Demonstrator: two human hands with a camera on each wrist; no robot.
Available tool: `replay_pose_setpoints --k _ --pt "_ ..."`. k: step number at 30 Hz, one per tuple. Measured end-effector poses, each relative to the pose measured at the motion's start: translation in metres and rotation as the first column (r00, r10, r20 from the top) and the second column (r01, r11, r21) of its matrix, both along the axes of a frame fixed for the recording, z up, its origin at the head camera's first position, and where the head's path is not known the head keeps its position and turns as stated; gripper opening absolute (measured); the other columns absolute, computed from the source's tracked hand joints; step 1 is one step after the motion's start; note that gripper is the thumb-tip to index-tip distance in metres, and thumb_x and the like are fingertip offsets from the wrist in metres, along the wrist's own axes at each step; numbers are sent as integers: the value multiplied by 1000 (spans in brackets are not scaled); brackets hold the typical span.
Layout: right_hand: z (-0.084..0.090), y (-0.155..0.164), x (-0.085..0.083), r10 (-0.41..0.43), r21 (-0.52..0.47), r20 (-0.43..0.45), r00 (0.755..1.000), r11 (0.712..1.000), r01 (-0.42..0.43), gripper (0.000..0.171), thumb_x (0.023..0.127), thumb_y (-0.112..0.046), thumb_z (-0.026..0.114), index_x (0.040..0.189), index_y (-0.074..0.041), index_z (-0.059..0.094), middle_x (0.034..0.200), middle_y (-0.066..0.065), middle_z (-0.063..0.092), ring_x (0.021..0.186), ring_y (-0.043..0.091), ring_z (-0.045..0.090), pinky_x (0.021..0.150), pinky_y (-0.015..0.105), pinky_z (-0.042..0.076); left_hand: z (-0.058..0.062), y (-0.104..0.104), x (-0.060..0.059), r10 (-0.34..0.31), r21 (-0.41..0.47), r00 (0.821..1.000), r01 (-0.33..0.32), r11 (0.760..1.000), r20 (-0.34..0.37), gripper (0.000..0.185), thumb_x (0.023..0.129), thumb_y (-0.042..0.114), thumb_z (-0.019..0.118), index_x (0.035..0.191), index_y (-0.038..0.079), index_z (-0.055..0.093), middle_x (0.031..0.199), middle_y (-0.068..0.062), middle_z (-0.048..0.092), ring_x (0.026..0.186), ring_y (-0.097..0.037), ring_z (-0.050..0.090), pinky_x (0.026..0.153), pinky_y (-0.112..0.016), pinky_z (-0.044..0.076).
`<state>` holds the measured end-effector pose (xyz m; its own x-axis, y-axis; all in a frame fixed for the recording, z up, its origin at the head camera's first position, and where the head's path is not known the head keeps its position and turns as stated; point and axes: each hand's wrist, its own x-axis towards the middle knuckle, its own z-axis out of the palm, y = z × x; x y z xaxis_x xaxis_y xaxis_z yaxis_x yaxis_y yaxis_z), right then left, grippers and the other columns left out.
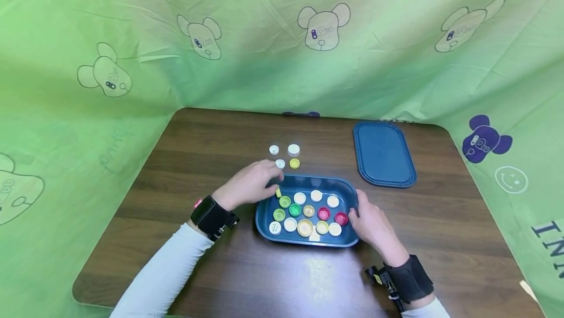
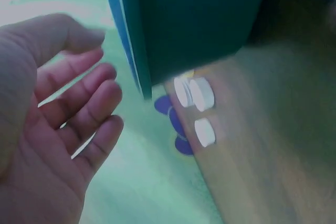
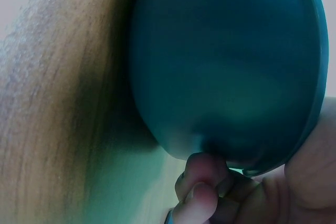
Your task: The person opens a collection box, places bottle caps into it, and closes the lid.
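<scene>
Bottle caps of many colours fill the dark blue plastic tray (image 1: 348, 188) on the wooden counter (image 1: 198, 151); right hand (image 1: 374, 222) grips its rim, steadying it, while left hand (image 1: 248, 183) pinches a yellow cap (image 1: 278, 193).

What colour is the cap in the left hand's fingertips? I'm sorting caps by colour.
Yellow; the small plastic cap shows best in the head view, pinched by the left hand.

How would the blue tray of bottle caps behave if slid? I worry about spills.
The blue tray would probably slide flat: it looks low, wide and rigid. Its raised rim should keep the loose caps in, though they may shuffle. The right hand steadies one end.
</scene>
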<state>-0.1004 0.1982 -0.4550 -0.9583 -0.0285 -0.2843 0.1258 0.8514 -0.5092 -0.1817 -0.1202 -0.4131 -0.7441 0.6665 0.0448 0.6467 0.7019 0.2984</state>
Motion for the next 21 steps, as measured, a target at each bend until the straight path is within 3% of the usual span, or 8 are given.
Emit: replay_pose_setpoints --k 7,15,21 --pt "-1 -1 0 -3 1 -1 1000 1000 3 63 102 -16 54 154 4 23 145 36 45 114 46 61 91 60 51 3 2 -26 104 -11 994 -104 995 24 22 92 15 73 113 10 71 108 -3 65 97 -16 57 87 -34 52" --pt "-1 -1 -2 4 -4 -11 1000 1000 -4 63 103 -16 54 153 4 23 144 36 46 113 45 62 90 59 52 6 12 -31 43 -30 992 -40 999 118 32 91 17 74 121 7 69 120 -10 65 105 -20 58 92 -38 52" --pt "-1 0 -1 0 -9 -6 1000 1000 0 62 103 -15 54 153 4 24 143 36 47 111 44 63 89 58 53 0 16 -47 106 -17 988 -105 994 109 26 92 12 71 117 6 69 114 -11 66 99 -20 56 89 -37 51"
